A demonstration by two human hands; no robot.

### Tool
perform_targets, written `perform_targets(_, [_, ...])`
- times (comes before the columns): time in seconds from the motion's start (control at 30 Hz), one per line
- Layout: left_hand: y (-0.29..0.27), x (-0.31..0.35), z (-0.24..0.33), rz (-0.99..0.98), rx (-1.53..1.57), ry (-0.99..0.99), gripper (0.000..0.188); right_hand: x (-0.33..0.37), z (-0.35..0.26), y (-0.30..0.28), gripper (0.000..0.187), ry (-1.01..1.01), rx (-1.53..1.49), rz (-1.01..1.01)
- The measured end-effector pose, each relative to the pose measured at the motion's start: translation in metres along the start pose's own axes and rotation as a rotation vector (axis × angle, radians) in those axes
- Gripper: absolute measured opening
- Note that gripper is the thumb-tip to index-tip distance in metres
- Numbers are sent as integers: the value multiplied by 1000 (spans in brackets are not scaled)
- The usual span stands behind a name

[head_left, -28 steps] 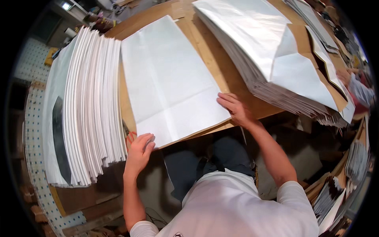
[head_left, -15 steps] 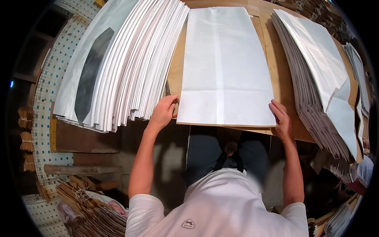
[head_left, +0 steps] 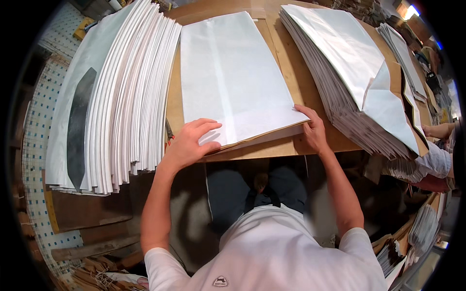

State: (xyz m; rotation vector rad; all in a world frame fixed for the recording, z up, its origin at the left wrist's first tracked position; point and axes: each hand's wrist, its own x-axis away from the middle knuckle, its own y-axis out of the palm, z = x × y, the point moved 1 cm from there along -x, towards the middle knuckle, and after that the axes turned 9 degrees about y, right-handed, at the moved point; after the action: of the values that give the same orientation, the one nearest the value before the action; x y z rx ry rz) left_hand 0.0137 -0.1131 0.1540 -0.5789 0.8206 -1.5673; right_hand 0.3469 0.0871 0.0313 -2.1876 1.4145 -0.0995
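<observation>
A long white paper sack (head_left: 242, 72) with a pale lengthwise strip lies flat on the wooden table, its near end toward me. Along that end the upper layer stands raised, showing a brown inner side and a gap above a lower white layer. My left hand (head_left: 191, 140) rests at the near left corner, fingers apart on the white face and thumb by the edge. At the near right corner my right hand (head_left: 313, 127) grips the raised edge, fingers on top and thumb below.
A tall stack of white sacks (head_left: 141, 97) stands left, with a dark pointed strip (head_left: 81, 128) on it. Another stack (head_left: 335, 53) lies right, its top sack's corner folded back. Beyond it is another person's arm (head_left: 439, 130). The wooden table (head_left: 272, 151) ends before my legs.
Both hands have moved inward onto the sack's near corners. Its near edge has been lifted, uncovering the layer beneath. The whole view has shifted and turned a little.
</observation>
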Motion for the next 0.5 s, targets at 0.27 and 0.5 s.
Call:
perform_targets(0.27, [-8, -17, 6, -164, 133, -30, 51, 3, 13, 14, 34, 140, -199, 26])
perform_targets(0.5, [-3, -18, -19, -74, 170, 42, 37, 3, 9, 12, 39, 182, -196, -7])
